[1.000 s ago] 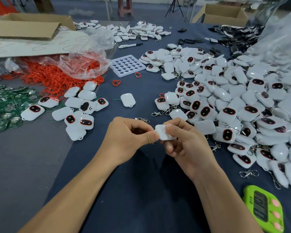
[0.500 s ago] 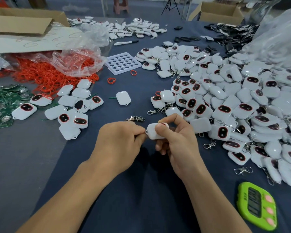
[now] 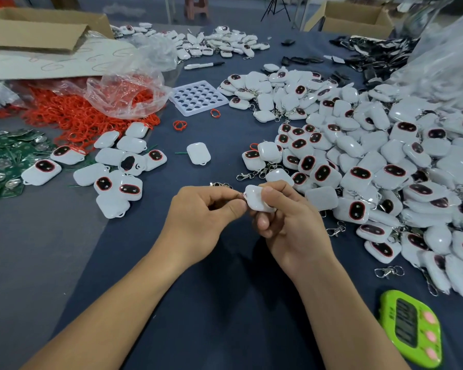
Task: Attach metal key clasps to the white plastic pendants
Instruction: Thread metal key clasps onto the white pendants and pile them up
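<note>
Hands meeting above the dark blue table (image 3: 225,303), pendant between them.
Your right hand (image 3: 286,222) pinches a white pendant (image 3: 255,201) in thumb and curled fingers. Your left hand (image 3: 201,217) nips the metal clasp (image 3: 221,185) against the pendant's left edge, part of it showing above your knuckles. The pendant pile (image 3: 372,161) lies just right.

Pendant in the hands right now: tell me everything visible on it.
The pendant is a small white rounded-rectangle shell, glossy plastic by its look, plain face toward the camera. It is held tilted above the table. The right hand grips it, thumb across the top face, fingers underneath. The left hand pinches a clasp at its left corner; whether the ring is through the loop cannot be told.
</note>
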`<act>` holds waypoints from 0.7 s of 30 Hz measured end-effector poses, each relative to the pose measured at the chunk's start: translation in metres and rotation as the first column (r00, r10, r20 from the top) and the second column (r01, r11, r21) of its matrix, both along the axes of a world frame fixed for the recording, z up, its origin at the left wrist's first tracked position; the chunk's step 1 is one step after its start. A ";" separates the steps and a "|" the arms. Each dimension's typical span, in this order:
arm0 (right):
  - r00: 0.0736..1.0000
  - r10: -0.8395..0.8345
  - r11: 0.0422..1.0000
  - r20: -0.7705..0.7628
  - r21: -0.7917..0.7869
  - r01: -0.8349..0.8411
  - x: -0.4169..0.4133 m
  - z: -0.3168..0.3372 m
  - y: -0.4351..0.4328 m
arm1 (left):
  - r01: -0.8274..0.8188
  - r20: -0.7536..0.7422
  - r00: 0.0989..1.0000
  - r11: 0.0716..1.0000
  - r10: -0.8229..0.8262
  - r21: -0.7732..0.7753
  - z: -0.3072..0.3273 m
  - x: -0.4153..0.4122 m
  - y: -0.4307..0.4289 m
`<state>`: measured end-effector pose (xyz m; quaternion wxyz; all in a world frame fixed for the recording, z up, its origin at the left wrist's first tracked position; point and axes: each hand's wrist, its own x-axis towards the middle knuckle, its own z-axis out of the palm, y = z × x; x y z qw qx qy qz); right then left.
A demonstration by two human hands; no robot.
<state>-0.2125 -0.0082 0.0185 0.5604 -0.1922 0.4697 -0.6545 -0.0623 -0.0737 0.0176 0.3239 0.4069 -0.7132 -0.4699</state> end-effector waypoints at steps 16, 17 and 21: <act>0.853 -0.144 0.988 -0.502 -0.025 0.152 0.011 -0.016 -0.005 | 0.087 0.406 0.900 0.847 0.158 -0.524 -0.011 0.002 0.003; 0.861 -0.148 0.988 -0.486 -0.025 0.155 0.010 -0.015 -0.006 | 0.050 0.359 0.924 0.889 0.132 -0.456 -0.012 0.002 0.002; 0.901 -0.159 0.986 -0.403 -0.020 0.165 0.007 -0.013 -0.004 | -0.065 0.214 0.967 0.944 0.140 -0.324 -0.009 0.000 -0.001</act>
